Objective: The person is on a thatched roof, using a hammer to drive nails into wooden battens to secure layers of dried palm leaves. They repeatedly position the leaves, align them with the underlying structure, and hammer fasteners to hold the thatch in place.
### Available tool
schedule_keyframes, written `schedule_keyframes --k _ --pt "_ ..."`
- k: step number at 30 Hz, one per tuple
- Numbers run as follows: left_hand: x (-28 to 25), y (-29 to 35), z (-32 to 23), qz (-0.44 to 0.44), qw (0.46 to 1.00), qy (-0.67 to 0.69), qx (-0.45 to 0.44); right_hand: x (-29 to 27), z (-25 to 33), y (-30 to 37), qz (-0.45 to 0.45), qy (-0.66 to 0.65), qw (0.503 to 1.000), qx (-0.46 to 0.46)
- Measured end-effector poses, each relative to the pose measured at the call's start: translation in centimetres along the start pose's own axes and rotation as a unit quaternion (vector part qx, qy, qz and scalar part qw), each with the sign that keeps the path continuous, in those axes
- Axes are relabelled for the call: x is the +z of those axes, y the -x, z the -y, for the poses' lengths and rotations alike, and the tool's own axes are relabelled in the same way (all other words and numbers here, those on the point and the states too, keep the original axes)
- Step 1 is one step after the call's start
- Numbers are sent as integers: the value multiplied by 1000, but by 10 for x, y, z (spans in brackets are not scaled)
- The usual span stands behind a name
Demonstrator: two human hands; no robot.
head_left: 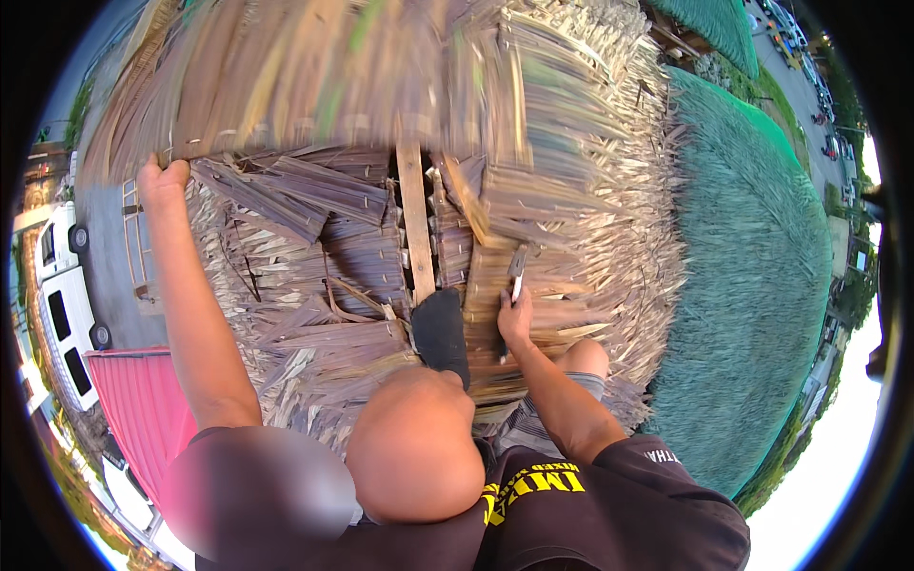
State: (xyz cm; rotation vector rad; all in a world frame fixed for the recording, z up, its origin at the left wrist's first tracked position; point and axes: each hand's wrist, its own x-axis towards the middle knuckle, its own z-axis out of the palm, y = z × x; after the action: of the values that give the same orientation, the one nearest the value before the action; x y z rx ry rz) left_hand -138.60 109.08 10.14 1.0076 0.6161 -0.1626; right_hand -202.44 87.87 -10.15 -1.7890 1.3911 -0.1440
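My left hand [164,181] is stretched far out to the left, its fingers closed on the lower edge of a wide thatch panel [286,86] of dried brown leaves. The panel is smeared by motion. My right hand [515,319] grips what looks like a hammer [517,265], its metal head pointing away from me and its dark handle end below the fist. It is held close over the thatched roof [590,247]. Between my hands, a wooden batten [414,219] runs up a gap in the thatch, flanked by loose leaf strips [305,195].
A black flat piece [440,333] lies at the batten's near end, by my bare knee [414,447]. Green-covered thatch [752,285] slopes at the right. Left and below are a red corrugated roof [143,400], a white vehicle [67,305] and a ladder-like frame [136,238].
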Motion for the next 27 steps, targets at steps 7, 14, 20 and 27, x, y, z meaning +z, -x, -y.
schedule_keyframes --k 7,14,20,27 --pt "-112 75 102 29 988 146 -26 -30 67 -16 -88 97 989 -63" --pt "-172 228 290 -151 893 366 -213 -19 223 -63 189 -204 960 -41" --pt "-165 259 342 -199 879 383 -201 88 298 -124 242 -50 940 -234" --pt "-157 244 332 -213 869 396 -207 92 309 -115 256 35 900 -351"
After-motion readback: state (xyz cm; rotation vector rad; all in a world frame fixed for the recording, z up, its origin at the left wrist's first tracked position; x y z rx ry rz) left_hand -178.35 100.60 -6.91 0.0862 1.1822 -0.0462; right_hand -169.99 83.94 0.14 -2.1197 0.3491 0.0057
